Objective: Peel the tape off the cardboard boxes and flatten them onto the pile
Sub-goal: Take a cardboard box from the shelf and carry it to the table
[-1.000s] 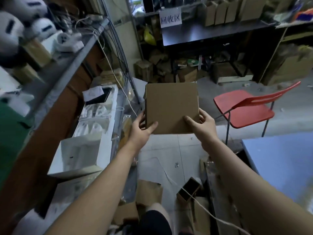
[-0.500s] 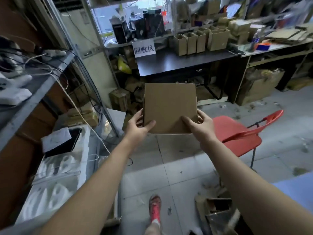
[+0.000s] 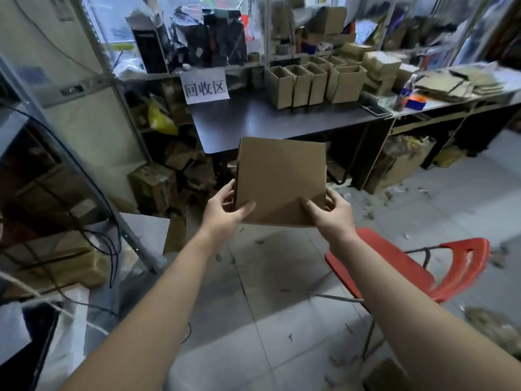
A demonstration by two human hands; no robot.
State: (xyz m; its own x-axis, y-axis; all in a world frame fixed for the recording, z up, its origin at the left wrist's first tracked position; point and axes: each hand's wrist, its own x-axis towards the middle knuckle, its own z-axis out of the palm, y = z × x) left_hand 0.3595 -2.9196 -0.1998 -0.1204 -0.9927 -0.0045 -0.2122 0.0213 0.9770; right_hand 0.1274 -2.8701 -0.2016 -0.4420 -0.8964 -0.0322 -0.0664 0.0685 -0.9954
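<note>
- Cardboard box (image 3: 280, 179) — held in mid-air above the floor (image 3: 270, 292), in front of the black tabletop (image 3: 253, 119).
- Left grip (image 3: 225, 214) — thumb on the near face, fingers curled round the left edge.
- Right grip (image 3: 334, 214) clasps the lower right corner likewise.
- Red chair (image 3: 394, 269) stands below, to the right.

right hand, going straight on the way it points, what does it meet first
The right hand, gripping the brown cardboard box, would probably meet the black table first; depth unclear.
</note>
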